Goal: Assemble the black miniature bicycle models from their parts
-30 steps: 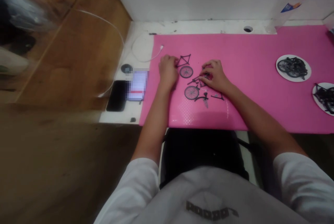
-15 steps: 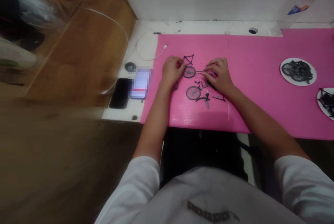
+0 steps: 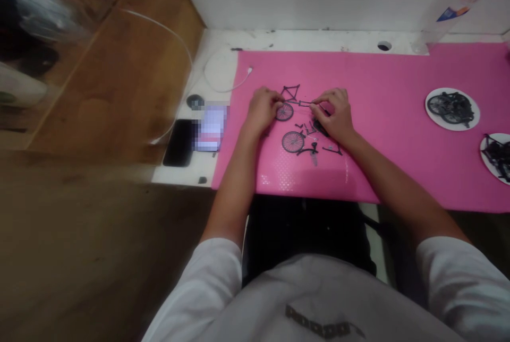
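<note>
On the pink mat lie dark parts of a miniature bicycle. My left hand (image 3: 263, 109) is closed, its fingertips pinched at the left side of a small spoked wheel (image 3: 284, 112), close to a bicycle frame (image 3: 291, 92); what they grip is hidden. My right hand (image 3: 336, 112) pinches the right end of a thin two-pronged bicycle part (image 3: 305, 103), whose left end reaches toward the frame and wheel. Whether these pieces are joined I cannot tell. Below lie another wheel (image 3: 293, 142), a curved mudguard-like piece (image 3: 309, 150) and a bar-shaped piece (image 3: 332, 150). A dark piece (image 3: 321, 127) sits partly under my right hand.
Two white plates, one with miniature bicycle parts (image 3: 429, 119) and one at the right edge (image 3: 483, 153), hold dark pieces. Left of the mat (image 3: 390, 161) are a black phone (image 3: 178, 143), a lit phone (image 3: 209, 129) and a white cable (image 3: 235, 88). A clear bottle (image 3: 458, 7) stands behind.
The two-pronged part has moved up and left in my right hand, its end now nearer the frame. The wheel by my left fingers has shifted slightly left. The whole view has moved slightly.
</note>
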`<state>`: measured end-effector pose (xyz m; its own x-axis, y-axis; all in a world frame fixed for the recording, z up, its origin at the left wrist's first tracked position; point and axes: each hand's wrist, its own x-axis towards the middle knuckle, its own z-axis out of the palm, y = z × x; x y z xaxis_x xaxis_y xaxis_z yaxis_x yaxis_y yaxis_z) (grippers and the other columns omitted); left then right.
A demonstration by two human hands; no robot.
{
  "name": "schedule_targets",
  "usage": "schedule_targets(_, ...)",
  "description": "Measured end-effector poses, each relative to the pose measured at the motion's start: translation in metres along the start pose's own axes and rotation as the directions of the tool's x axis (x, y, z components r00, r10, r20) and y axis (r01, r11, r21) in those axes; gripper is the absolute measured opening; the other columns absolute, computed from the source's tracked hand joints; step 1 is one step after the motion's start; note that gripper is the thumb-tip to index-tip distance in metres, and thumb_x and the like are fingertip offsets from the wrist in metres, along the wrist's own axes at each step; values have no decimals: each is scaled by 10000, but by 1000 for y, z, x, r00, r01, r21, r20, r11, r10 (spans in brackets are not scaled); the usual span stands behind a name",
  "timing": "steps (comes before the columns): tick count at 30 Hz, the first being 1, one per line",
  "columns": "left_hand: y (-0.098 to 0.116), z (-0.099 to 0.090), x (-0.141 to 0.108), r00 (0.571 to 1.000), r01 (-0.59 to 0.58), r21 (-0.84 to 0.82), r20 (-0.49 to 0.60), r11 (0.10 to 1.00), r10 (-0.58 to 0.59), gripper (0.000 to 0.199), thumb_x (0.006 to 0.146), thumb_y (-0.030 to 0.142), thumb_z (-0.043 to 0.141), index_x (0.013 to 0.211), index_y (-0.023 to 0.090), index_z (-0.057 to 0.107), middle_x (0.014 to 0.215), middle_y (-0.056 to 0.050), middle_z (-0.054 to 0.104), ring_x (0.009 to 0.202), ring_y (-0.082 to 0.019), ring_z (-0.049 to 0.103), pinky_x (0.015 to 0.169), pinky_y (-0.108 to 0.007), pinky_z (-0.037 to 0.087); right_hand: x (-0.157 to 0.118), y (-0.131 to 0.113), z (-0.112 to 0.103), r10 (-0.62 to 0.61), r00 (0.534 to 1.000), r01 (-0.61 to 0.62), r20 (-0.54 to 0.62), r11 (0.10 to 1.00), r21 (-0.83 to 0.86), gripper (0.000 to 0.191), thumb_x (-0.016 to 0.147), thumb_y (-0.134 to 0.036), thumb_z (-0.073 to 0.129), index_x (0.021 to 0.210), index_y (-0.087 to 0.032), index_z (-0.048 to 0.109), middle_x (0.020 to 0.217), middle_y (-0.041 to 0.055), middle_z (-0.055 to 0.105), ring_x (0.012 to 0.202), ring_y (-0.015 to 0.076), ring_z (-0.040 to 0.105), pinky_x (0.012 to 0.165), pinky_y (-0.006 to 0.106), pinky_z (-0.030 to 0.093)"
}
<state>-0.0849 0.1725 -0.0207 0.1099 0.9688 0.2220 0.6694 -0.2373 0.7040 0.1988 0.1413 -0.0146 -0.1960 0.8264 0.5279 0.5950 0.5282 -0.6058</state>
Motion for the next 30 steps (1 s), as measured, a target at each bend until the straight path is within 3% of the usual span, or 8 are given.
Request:
schedule_targets(4, 1, 1, 0, 999, 40, 50, 12, 998, -41, 66, 916, 184, 731, 895, 233, 771, 1132, -160, 722, 1267, -418, 646, 1297, -687, 456, -1, 1, 1, 49, 999, -49, 5, 999, 14, 446, 1086, -721, 652, 1038, -289, 751, 1171, 168, 771, 1283, 424, 669, 1232, 778, 488)
schedule_targets(7, 1, 2, -1, 998, 59, 37, 26, 998, -60, 113, 970, 233, 726, 856, 234, 731, 1166, -181, 728, 1344, -449, 638, 1303, -705, 440, -1, 2, 2, 63, 998, -62, -27, 998, 27, 441, 1080, -714, 666, 1011, -284, 733, 1141, 147, 765, 1245, 403, 676, 1204, 741, 527)
schedule_targets(14, 5, 10, 3, 987, 72, -248, -124, 966, -105, 196, 1070, 385, 748, 933, 246, 729, 1149, -127, 761, 1277, -341, 708, 1290, -584, 503, 0, 0, 3, 55, 991, -46, -121, 996, 75, 414, 1064, -677, 679, 1026, -267, 724, 1064, 99, 768, 1078, 323, 705, 1041, 564, 618)
schedule_targets(17, 10, 19, 7, 967, 111, -461, -153, 881, -203, 321, 1070, 523, 795, 950, 236, 718, 995, -81, 755, 1147, -302, 760, 1199, -519, 583, -1, -4, 2, 55, 988, -40, -144, 994, 104, 371, 1049, -631, 688, 1033, -262, 723, 1065, 101, 777, 1017, 309, 717, 976, 529, 624)
schedule_targets(20, 16, 25, 8, 967, 126, -669, -82, 733, -241, 394, 1050, 583, 836, 963, 215, 726, 899, -53, 744, 968, -242, 788, 1073, -445, 650, -2, -10, -1, 21, 988, -10, -150, 997, 75, 285, 1020, -553, 707, 1001, -269, 725, 1021, 85, 790, 968, 295, 720, 953, 516, 627)
schedule_targets(22, 22, 26, 7, 972, 139, -767, -15, 627, -235, 385, 1038, 570, 863, 1009, 203, 750, 937, -54, 784, 933, -206, 800, 1042, -403, 672, -2, -13, -3, 9, 990, -2, -141, 999, 52, 226, 1009, -500, 708, 990, -276, 729, 1006, 79, 796, 957, 291, 717, 946, 512, 631)
schedule_targets(26, 33, 25, 2, 970, 168, -875, 65, 454, -234, 336, 965, 435, 962, 1088, 189, 768, 1135, -87, 853, 1101, -209, 851, 1135, -382, 665, -3, -17, -4, 12, 988, -4, -152, 999, 49, 200, 1020, -474, 701, 998, -276, 726, 1003, 92, 785, 989, 303, 713, 954, 524, 634)
schedule_targets(30, 36, 20, -1, 965, 194, -890, 96, 412, -246, 299, 942, 342, 967, 1094, 186, 762, 1167, -99, 863, 1216, -251, 857, 1209, -427, 644, -3, -17, -3, 5, 975, 8, -224, 998, 58, 290, 1062, -554, 672, 1012, -271, 717, 1010, 97, 757, 1006, 302, 705, 944, 525, 638)
